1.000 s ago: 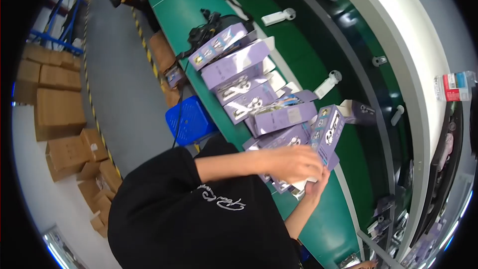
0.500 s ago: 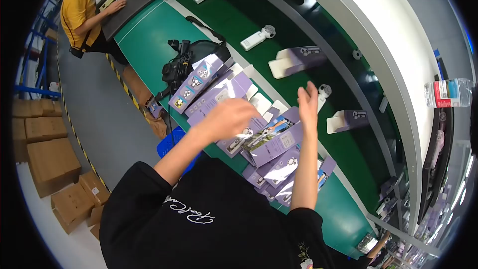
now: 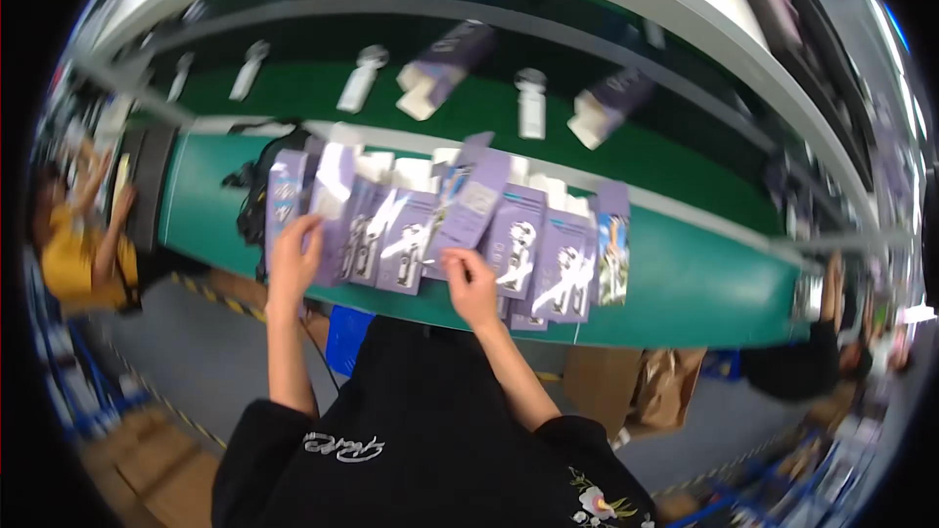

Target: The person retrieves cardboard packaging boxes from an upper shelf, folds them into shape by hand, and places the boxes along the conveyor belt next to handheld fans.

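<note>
The slanting carton [image 3: 476, 203] at my right hand [image 3: 471, 286] is pale purple with a whitish label patch; it lies askew over its neighbours near the middle of the bench [image 3: 704, 274], its lower end toward the near edge. At that end my right fingers are curled in with the thumb close to them; blur keeps me from telling whether that grip pinches the cardboard. My left hand [image 3: 293, 259] is half curled against the glossy carton [image 3: 335, 186] nearer the bench's left end, and I can't tell whether it has hold. The printed cartons [image 3: 406, 254] beside these overlap in a row, purple with pictures of a pale and dark device, white flaps toward the far edge; their insides are hidden. The photo carton [image 3: 613, 244] ends the row on the right, showing a colour scene. Past the far edge, a green belt [image 3: 301, 90] carries two open cartons [image 3: 445, 68], pale flaps toward the bench, contents too blurred to make out, and white handheld devices [image 3: 362, 78]. Below the near edge, a brown box [image 3: 599, 386] holds crumpled brown wrapping [image 3: 662, 386].
</note>
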Demonstrator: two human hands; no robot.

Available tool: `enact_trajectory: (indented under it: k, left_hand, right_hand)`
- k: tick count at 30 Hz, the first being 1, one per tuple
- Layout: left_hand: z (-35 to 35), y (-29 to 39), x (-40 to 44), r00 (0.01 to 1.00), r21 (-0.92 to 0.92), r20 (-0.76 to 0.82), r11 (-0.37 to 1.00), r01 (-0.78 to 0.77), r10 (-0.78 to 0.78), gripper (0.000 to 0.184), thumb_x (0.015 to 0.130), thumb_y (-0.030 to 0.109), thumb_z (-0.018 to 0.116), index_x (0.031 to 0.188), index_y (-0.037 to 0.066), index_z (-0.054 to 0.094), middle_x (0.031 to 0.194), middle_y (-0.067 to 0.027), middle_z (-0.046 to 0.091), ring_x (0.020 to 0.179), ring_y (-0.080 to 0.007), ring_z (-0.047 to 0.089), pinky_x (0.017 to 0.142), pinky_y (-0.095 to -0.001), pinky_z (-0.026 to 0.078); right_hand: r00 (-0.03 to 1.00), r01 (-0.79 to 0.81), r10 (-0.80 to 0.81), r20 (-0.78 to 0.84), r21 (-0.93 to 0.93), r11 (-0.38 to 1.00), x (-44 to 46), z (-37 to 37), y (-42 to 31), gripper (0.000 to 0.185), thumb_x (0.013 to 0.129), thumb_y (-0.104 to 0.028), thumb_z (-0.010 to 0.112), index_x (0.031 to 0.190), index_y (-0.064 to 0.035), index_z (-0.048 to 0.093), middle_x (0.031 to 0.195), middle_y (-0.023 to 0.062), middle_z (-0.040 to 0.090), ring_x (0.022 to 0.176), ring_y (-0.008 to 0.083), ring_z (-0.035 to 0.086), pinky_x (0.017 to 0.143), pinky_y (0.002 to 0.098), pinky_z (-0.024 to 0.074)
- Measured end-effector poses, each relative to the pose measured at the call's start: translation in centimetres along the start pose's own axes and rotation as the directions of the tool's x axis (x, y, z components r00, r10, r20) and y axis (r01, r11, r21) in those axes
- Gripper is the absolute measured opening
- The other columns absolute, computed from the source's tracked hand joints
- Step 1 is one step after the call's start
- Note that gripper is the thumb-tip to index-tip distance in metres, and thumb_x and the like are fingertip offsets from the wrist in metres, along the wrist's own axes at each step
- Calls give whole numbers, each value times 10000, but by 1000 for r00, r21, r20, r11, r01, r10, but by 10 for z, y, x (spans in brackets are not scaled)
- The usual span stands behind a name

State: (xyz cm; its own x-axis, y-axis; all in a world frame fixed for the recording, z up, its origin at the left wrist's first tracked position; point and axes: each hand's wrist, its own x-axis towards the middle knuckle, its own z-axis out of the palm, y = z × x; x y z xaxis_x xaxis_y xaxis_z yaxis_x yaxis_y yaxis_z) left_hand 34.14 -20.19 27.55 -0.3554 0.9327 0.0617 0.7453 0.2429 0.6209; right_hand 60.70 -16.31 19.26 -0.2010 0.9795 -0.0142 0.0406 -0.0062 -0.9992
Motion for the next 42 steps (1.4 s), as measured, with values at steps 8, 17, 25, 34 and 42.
enact_trajectory:
  k: [8, 17, 25, 34, 42]
  left_hand:
    - [-5, -94, 37, 997, -160, -75, 987, -33, 22, 359, 940, 128, 511, 1248, -54, 478, 1175, -170, 570, 1075, -252, 547, 953, -342, 411]
    - [72, -174, 138, 975, 333, 111, 917, -218, 191, 650, 884, 244, 580, 1406, -13, 290, 1427, -200, 327, 1306, -321, 322, 1077, -396, 237]
    - [115, -138, 129, 995, 192, 77, 980, 51, -67, 709, 815, 247, 683, 1387, -3, 345, 1377, -208, 416, 1230, -329, 435, 1002, -401, 358]
    - [22, -326, 133, 871, -229, -55, 843, -486, 487, 643, 900, 274, 518, 1428, 3, 270, 1452, -158, 303, 1288, -271, 336, 1069, -389, 244]
    - [-46, -329, 42, 780, -417, -427, 666, -619, 457, 690, 858, 304, 509, 1419, -12, 261, 1425, -155, 325, 1276, -264, 362, 1054, -374, 287]
  right_hand:
    - [918, 329, -298, 262, -81, 941, -17, -41, 0, 116, 828, -144, 567, 869, -49, 620, 778, 131, 630, 683, 308, 612, 596, 371, 486]
    - [837, -51, 189, 513, -270, 961, -114, 15, 260, 388, 929, -349, 498, 1132, -22, 549, 1125, 192, 553, 1042, 343, 533, 913, 424, 425]
    - [770, 2, 93, 631, -148, 989, -85, 160, 438, 435, 908, -369, 457, 1112, -3, 576, 1067, 229, 599, 1010, 375, 570, 869, 450, 451]
    - [787, 83, 262, 559, -517, 852, -140, 244, 544, 329, 873, -280, 486, 973, 2, 622, 909, 176, 642, 865, 348, 620, 743, 441, 494]
    - [837, 500, -431, 337, -151, 853, -216, 269, 338, 129, 795, -160, 593, 759, -40, 623, 716, 88, 625, 674, 278, 618, 589, 373, 494]
